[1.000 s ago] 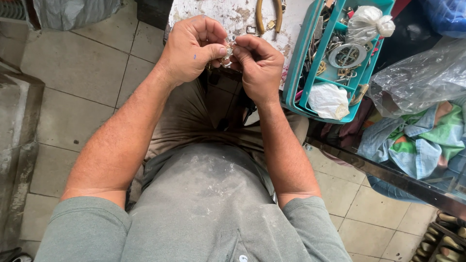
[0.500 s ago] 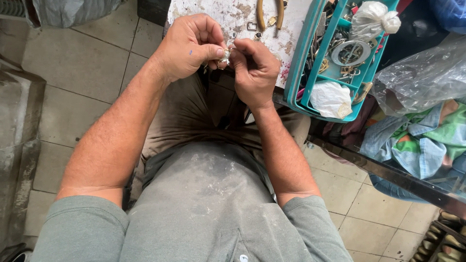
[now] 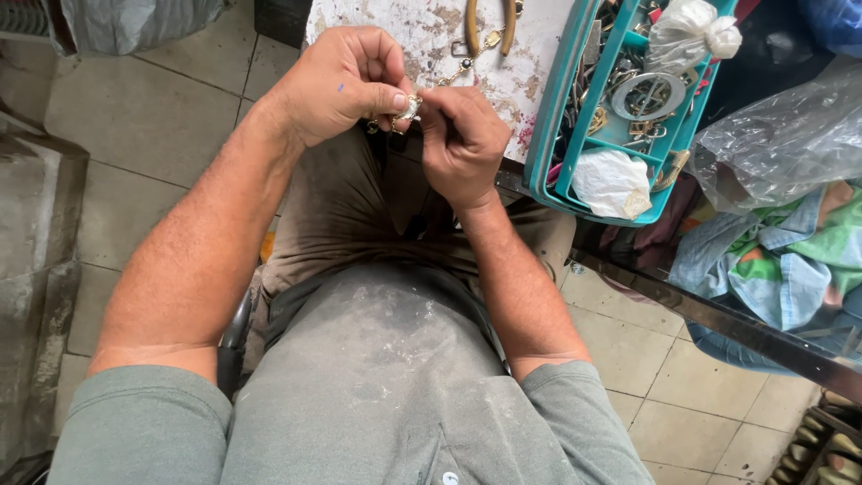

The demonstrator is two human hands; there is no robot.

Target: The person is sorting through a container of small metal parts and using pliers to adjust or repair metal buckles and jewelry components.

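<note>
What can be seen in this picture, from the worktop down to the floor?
small metal piece: one, silvery, pinched between both hands
chain: one, gold with dark beads, on the worktop
worktop: one, white, stained, top centre
pliers: one, yellow handles, top edge
tray: one, teal, full of small metal parts, right
white bags: two, in the tray
clear plastic bag: one, far right
cloth: blue and green, right
floor tiles: grey
left hand: closed on the piece
right hand: closed on the piece

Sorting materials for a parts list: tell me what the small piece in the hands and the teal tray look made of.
Small piece, pinched between left hand and right hand: likely metal, shiny silvery with gold-toned links; too small for certainty. Teal tray: probably moulded plastic, with uniform colour and smooth thin walls.
</note>
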